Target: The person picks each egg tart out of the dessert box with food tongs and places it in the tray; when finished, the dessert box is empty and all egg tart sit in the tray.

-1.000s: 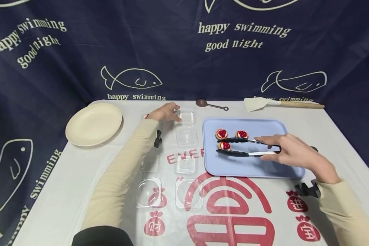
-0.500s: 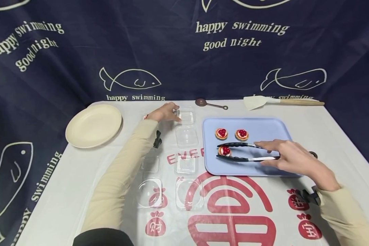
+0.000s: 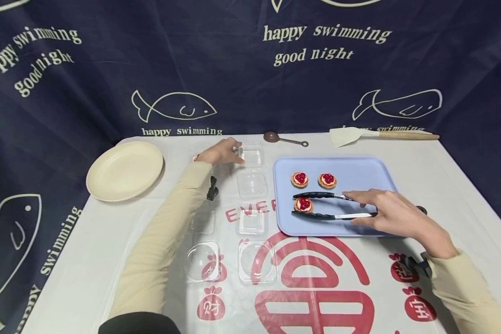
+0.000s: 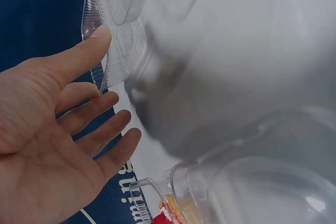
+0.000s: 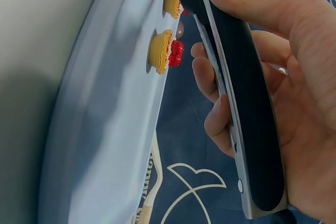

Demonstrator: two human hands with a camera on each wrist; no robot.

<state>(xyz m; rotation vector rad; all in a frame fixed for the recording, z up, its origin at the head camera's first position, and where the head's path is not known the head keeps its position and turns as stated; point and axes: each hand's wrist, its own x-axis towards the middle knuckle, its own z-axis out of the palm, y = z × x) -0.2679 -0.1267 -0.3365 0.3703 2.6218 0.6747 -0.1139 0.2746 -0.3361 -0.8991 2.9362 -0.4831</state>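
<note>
My right hand (image 3: pixel 394 215) grips black-and-silver tongs (image 3: pixel 338 216) over the blue tray (image 3: pixel 359 174). The tong tips stand apart on either side of a small red-topped tart (image 3: pixel 303 204); contact cannot be told. Two more tarts, a left one (image 3: pixel 299 179) and a right one (image 3: pixel 327 180), sit behind it. My left hand (image 3: pixel 222 152) is beside a clear plastic container (image 3: pixel 250 157) at the back. In the left wrist view its fingers (image 4: pixel 86 114) are loosely bent and spread, with the thumb by the container's ribbed wall (image 4: pixel 121 51). Another tart (image 4: pixel 168 211) shows inside clear plastic there.
Several clear containers stand in two columns, among them a front one (image 3: pixel 257 262); my left forearm partly covers the left column. A cream plate (image 3: pixel 125 171) lies at left. A brown spoon (image 3: pixel 272 137) and a white spatula (image 3: pixel 346 136) lie along the back edge.
The tongs have shifted slightly toward me and come to straddle the front tart more widely. My left hand stays beside the back container.
</note>
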